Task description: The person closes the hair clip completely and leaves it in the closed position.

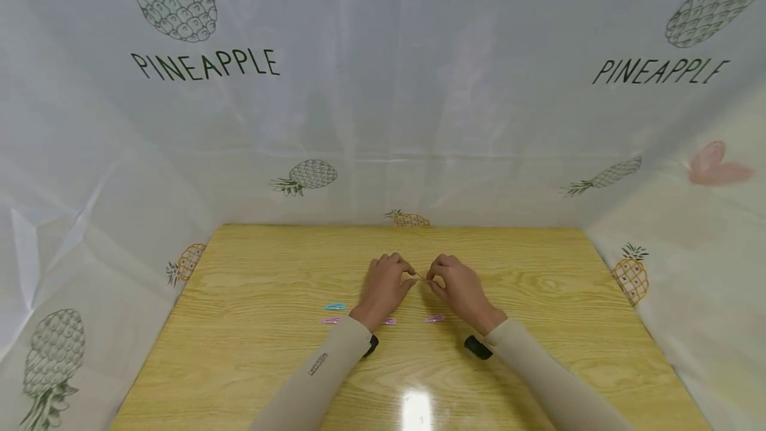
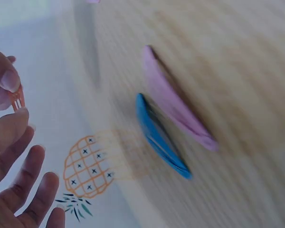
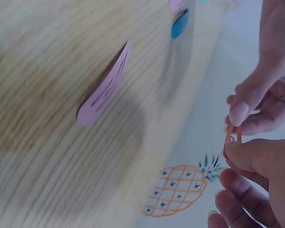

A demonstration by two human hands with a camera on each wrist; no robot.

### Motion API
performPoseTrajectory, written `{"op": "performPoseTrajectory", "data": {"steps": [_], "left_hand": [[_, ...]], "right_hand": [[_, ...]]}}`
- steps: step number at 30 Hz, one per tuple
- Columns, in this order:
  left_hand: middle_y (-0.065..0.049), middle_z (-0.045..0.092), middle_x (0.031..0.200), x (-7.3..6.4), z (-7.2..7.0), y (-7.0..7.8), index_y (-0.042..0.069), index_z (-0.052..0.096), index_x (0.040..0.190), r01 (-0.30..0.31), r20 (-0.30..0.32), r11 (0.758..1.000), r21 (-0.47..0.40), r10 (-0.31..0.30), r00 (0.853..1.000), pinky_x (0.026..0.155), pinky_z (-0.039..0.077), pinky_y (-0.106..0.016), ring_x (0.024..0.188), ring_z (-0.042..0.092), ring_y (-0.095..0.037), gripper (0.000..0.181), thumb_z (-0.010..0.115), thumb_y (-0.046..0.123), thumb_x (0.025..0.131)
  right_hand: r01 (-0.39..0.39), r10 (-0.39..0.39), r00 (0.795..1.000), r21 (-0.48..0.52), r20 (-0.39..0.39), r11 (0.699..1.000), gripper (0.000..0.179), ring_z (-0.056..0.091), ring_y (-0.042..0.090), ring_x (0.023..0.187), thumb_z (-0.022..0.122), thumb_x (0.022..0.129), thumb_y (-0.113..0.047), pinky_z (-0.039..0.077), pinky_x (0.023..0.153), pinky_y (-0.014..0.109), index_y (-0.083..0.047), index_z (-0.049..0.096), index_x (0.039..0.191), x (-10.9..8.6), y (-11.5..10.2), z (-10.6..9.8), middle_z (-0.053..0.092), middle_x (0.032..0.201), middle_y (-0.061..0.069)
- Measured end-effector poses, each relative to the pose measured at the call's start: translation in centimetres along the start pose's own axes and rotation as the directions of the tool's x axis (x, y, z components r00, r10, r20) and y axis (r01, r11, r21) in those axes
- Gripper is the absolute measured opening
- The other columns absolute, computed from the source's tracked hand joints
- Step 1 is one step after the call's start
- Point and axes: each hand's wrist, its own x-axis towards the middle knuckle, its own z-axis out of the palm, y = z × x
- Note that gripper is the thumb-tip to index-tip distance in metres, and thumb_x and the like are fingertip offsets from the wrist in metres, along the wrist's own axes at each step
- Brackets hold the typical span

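Between both hands an orange hair clip (image 1: 420,277) is held above the table, its open frame showing in the right wrist view. My left hand (image 1: 385,285) pinches one end between thumb and finger. The other end is pinched by my right hand (image 1: 457,288), with its remaining fingers loosely spread. On the wood below lie more hair clips: a blue clip (image 2: 159,137) beside a pink clip (image 2: 175,99) left of the left hand, and a pink clip (image 3: 107,90) near the right wrist. Another pink clip (image 1: 389,321) is partly covered by the left wrist.
The wood-grain table (image 1: 269,378) backs onto a white cloth (image 1: 383,118) printed with pineapples, which also hangs at both sides. A second blue clip (image 3: 180,23) appears in the right wrist view. Dark wrist devices (image 1: 478,347) sit under the sleeves.
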Motion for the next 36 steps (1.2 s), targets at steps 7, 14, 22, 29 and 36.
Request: {"op": "performPoseTrajectory", "data": {"steps": [7,14,22,29,36], "left_hand": [[-0.001,0.069,0.110,-2.1,-0.6,-0.9,0.015,0.079,0.121,-0.026,-0.014,0.999,-0.019,0.025,1.000,0.091,0.049,-0.041,0.099,0.062,-0.020,0.030,0.081,0.030,0.096],[0.002,0.067,0.109,-3.9,-1.3,-1.5,0.017,0.082,0.115,-0.099,-0.042,0.995,-0.005,0.099,0.994,0.087,0.049,-0.038,0.097,0.061,-0.019,0.023,0.083,0.025,0.093],[0.003,0.066,0.109,-5.4,-1.5,-2.1,0.020,0.083,0.107,-0.137,-0.085,0.990,0.026,0.139,0.987,0.086,0.050,-0.039,0.096,0.061,-0.017,0.016,0.085,0.025,0.092],[0.004,0.065,0.106,-6.3,-1.9,-1.9,0.018,0.083,0.099,-0.156,-0.142,0.987,0.022,0.158,0.977,0.084,0.049,-0.038,0.094,0.060,-0.017,0.012,0.088,0.020,0.089],[0.004,0.064,0.106,-7.1,-2.3,-1.6,0.017,0.084,0.097,-0.166,-0.169,0.986,0.011,0.165,0.972,0.084,0.049,-0.038,0.093,0.059,-0.017,0.011,0.089,0.019,0.087]], "right_hand": [[0.065,-0.065,0.998,0.002,0.010,0.998,0.017,0.066,0.018,0.087,0.091,0.083,-0.005,0.061,0.071,0.034,-0.012,0.075,0.084,-0.5,-1.3,0.0,0.067,0.098,0.001],[0.117,-0.117,0.993,0.032,0.018,0.993,0.018,0.065,0.017,0.088,0.091,0.084,-0.007,0.060,0.073,0.032,-0.013,0.074,0.084,-0.8,-2.3,0.0,0.066,0.098,-0.001],[0.159,-0.161,0.987,0.056,0.020,0.986,0.018,0.064,0.016,0.089,0.090,0.085,-0.007,0.059,0.071,0.030,-0.013,0.073,0.086,-1.3,-3.1,0.2,0.065,0.099,-0.001],[0.195,-0.192,0.981,0.071,-0.039,0.978,0.018,0.063,0.015,0.085,0.092,0.083,-0.008,0.057,0.068,0.027,-0.013,0.075,0.088,-1.6,-3.3,0.3,0.065,0.098,-0.001],[0.239,-0.234,0.970,0.090,-0.063,0.967,0.018,0.063,0.013,0.086,0.091,0.083,-0.006,0.057,0.071,0.028,-0.014,0.076,0.091,-1.7,-3.4,0.4,0.067,0.099,-0.003]]}}
